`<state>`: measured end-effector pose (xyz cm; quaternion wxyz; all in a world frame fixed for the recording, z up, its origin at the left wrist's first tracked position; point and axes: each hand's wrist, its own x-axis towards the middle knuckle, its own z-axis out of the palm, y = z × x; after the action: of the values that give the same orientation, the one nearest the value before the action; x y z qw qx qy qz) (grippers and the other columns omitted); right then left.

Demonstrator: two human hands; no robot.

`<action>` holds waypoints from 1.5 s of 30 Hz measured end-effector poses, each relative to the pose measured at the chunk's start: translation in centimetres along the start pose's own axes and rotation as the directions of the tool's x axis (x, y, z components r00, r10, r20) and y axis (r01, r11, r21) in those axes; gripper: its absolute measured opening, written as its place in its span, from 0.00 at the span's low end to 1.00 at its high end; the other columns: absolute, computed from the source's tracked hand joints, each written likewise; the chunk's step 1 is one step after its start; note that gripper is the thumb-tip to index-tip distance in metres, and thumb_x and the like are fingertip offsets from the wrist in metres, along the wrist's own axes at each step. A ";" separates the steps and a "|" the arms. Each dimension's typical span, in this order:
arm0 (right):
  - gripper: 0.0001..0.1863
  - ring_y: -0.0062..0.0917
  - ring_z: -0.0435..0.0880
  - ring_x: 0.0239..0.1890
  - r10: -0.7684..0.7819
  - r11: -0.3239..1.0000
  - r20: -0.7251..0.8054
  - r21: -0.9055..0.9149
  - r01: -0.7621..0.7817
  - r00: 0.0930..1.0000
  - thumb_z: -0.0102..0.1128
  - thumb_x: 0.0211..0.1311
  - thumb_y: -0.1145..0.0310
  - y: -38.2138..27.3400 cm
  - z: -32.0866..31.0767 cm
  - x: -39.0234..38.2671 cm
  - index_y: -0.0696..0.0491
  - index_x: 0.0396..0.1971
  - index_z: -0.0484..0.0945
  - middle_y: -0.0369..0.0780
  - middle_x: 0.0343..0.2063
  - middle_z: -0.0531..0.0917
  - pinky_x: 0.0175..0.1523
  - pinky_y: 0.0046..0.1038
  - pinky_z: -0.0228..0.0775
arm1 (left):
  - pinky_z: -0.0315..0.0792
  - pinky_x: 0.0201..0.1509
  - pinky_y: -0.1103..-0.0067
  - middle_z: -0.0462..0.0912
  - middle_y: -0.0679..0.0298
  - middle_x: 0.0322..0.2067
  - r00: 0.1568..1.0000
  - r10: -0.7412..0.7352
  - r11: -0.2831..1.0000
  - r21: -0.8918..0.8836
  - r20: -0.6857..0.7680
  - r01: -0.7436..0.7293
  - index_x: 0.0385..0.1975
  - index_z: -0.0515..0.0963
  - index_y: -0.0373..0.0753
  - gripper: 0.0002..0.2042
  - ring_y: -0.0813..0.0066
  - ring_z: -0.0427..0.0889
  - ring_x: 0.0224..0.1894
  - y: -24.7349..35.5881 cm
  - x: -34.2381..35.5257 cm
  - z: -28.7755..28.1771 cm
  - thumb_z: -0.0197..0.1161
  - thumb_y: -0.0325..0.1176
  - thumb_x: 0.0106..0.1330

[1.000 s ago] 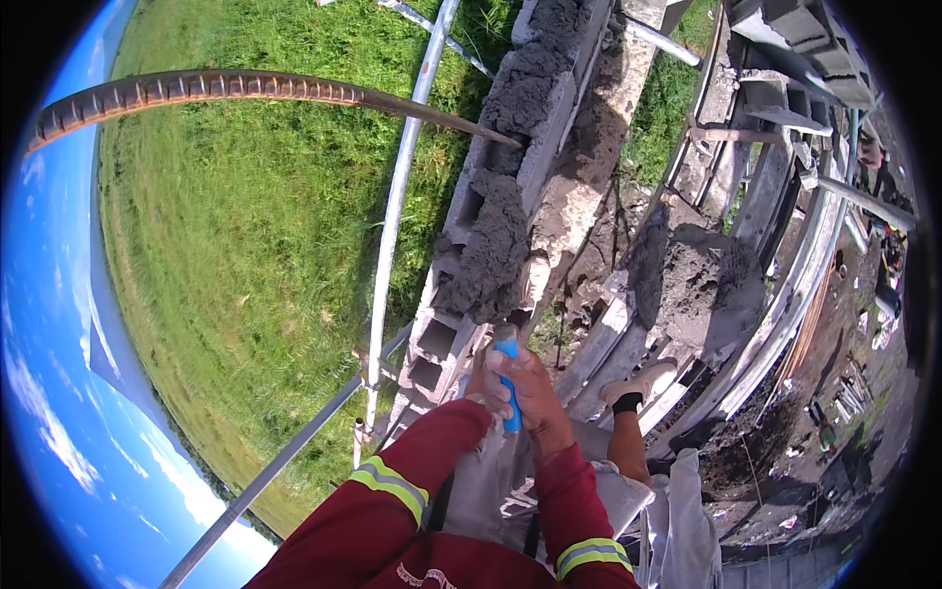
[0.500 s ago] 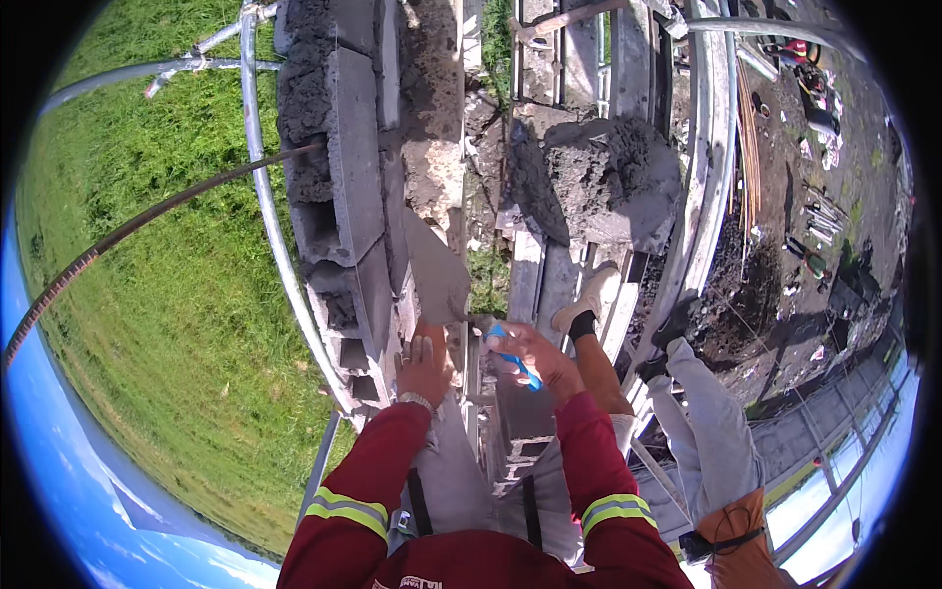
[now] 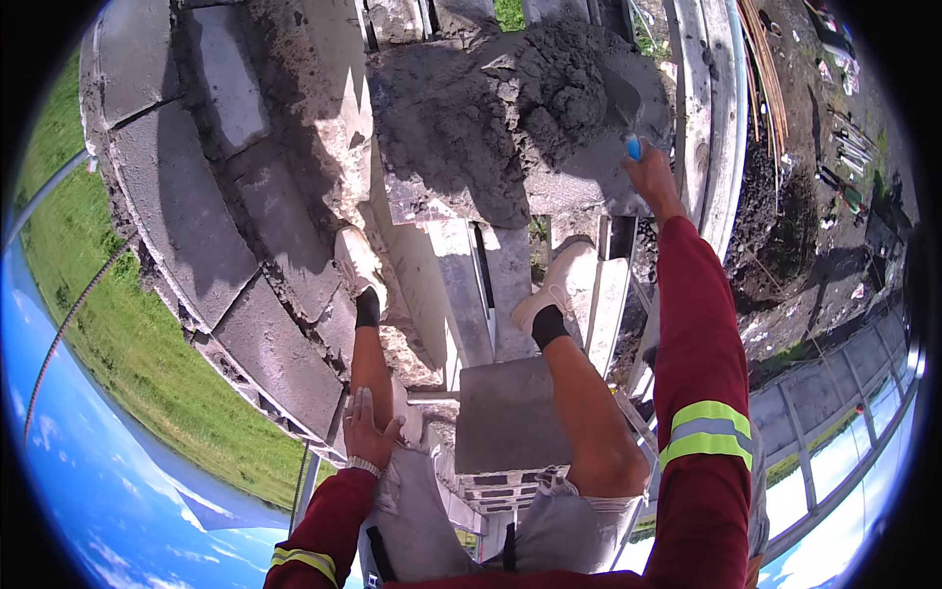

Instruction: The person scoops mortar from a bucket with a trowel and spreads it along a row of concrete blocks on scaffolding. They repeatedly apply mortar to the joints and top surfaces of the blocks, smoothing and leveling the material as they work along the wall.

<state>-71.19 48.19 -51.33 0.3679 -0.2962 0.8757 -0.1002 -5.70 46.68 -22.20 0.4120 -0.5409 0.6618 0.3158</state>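
My right hand point(image 3: 653, 180) is stretched out to the far right, its fingers wrapped round the blue handle point(image 3: 633, 147) of a trowel. The trowel's grey blade point(image 3: 620, 95) lies against a heap of wet mortar point(image 3: 564, 93), which is spread over a board point(image 3: 579, 191). My left hand point(image 3: 366, 430) rests on my left knee with the fingers extended, holding nothing. A wall of grey concrete blocks point(image 3: 182, 211) runs along the left, apart from both hands.
A loose concrete block point(image 3: 505, 417) sits between my legs. My shoes stand on narrow planks point(image 3: 456, 285) with gaps between them. A curved rebar point(image 3: 74, 314) sticks out left of the wall above grass. Long rails point(image 3: 721, 128) edge the right side, with lower ground beyond.
My right hand has carried the trowel from beside the wall, forward and right to the mortar heap. The view has shifted and turned. My left hand remains at the knee.
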 end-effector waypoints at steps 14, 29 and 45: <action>0.14 0.23 0.74 0.25 0.040 0.826 0.442 0.490 -0.279 0.896 0.68 0.60 0.65 -5.9 -0.6 -13.8 0.60 0.34 0.75 0.36 0.22 0.75 0.31 0.34 0.67 | 0.44 0.86 0.57 0.59 0.46 0.79 1.000 -0.003 0.998 0.055 -0.017 0.004 0.79 0.58 0.29 0.50 0.46 0.54 0.82 2.2 -0.1 -2.2 0.66 0.61 0.68; 0.11 0.11 0.62 0.20 -0.079 0.975 0.811 -0.058 0.214 0.580 0.62 0.69 0.60 -52.6 -22.0 -26.9 0.49 0.43 0.76 0.26 0.21 0.66 0.24 0.21 0.51 | 0.40 0.86 0.49 0.58 0.48 0.80 0.994 -0.066 0.939 -0.341 -0.089 0.032 0.82 0.54 0.37 0.46 0.42 0.53 0.82 0.1 -2.0 -4.5 0.60 0.59 0.72; 0.05 0.37 0.91 0.37 -0.812 -0.423 0.581 -0.515 0.746 -0.059 0.62 0.65 0.70 -79.2 2.4 -28.6 0.51 0.39 0.83 0.44 0.34 0.88 0.42 0.40 0.82 | 0.40 0.86 0.48 0.57 0.49 0.81 0.992 -0.104 0.856 -0.514 -0.073 0.052 0.81 0.55 0.37 0.43 0.42 0.51 0.83 -2.0 -2.7 -3.1 0.60 0.55 0.74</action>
<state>-18.44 1.55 -5.11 -0.0362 -0.9488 0.3109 0.0425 -4.20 44.81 -18.34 0.2333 -0.6718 0.5514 0.4361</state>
